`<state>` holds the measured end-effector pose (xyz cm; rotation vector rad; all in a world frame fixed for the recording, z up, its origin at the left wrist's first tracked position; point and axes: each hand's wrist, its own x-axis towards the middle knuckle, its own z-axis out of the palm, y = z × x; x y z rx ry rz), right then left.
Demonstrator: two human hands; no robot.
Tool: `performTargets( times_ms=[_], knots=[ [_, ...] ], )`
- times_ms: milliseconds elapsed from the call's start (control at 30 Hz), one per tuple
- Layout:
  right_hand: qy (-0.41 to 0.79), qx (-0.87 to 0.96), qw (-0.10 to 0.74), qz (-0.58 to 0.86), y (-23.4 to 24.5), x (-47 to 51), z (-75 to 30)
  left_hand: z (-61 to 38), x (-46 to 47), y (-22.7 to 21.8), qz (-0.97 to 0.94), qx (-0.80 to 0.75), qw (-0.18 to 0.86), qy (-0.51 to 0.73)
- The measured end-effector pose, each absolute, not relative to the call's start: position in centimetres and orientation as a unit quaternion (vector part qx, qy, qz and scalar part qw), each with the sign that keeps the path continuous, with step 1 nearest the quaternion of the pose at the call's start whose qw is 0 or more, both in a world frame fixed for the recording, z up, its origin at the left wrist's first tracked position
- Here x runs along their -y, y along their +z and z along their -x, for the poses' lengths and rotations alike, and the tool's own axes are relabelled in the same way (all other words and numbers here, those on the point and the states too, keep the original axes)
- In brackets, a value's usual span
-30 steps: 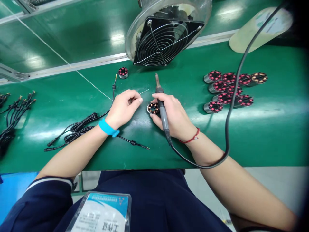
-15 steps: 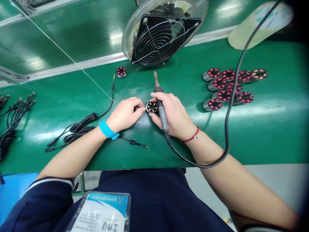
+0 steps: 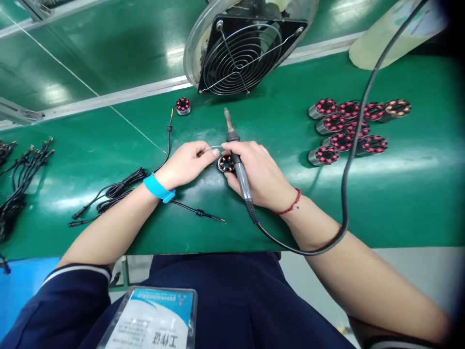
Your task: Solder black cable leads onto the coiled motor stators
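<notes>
Your left hand (image 3: 189, 164) pinches thin wire (image 3: 215, 147), running right along far side of wound ring (image 3: 223, 167). Ring lies just right of that pinch; your right hand (image 3: 260, 169) nearer, thumb at near edge. Soldering iron (image 3: 240, 170), clasped there, crosses ring's right edge, long axis pointing away from you.
</notes>
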<state>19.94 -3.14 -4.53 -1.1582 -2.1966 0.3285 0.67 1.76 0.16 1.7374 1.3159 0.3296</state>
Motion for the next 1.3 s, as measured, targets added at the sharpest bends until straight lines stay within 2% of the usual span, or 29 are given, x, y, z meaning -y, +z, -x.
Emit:
performTargets(
  times_ms=[100,233,333,500,700,933,1033,1100,1233,1300],
  knots=[
    [0.121,0.837,0.313,0.432,-4.5,3.2,-19.9,-0.9,-1.5,0.5,-0.683,-0.532,0.489,0.106],
    [0.130,0.836,0.322,0.425,-4.5,3.3,-20.0,-1.0,-1.5,0.8,-0.636,-0.508,0.565,0.135],
    [0.151,0.832,0.324,0.425,-4.3,3.2,-20.3,-0.8,-1.7,0.8,-0.635,-0.492,0.574,0.159],
    [0.161,0.825,0.310,0.444,-4.3,2.9,-21.1,-0.4,-1.9,1.0,-0.635,-0.500,0.547,0.217],
    [0.167,0.820,0.309,0.452,-4.4,2.8,-21.4,-0.8,-1.1,0.4,-0.687,-0.509,0.508,0.106],
    [0.151,0.824,0.307,0.452,-4.5,2.8,-21.1,-1.2,-0.6,-0.5,-0.780,-0.450,0.407,0.153],
    [0.156,0.816,0.309,0.463,-4.5,2.8,-21.3,-1.0,-0.7,0.1,-0.791,-0.474,0.359,0.145],
    [0.166,0.809,0.311,0.470,-4.4,2.7,-21.6,-0.7,-0.6,1.1,-0.810,-0.469,0.343,0.084],
    [0.198,0.807,0.317,0.458,-4.2,2.6,-22.3,-0.5,0.7,3.3,-0.869,-0.315,0.338,-0.177],
    [0.209,0.804,0.326,0.452,-4.1,2.5,-22.5,-0.5,1.6,3.9,-0.875,-0.262,0.311,-0.263]
  ],
)
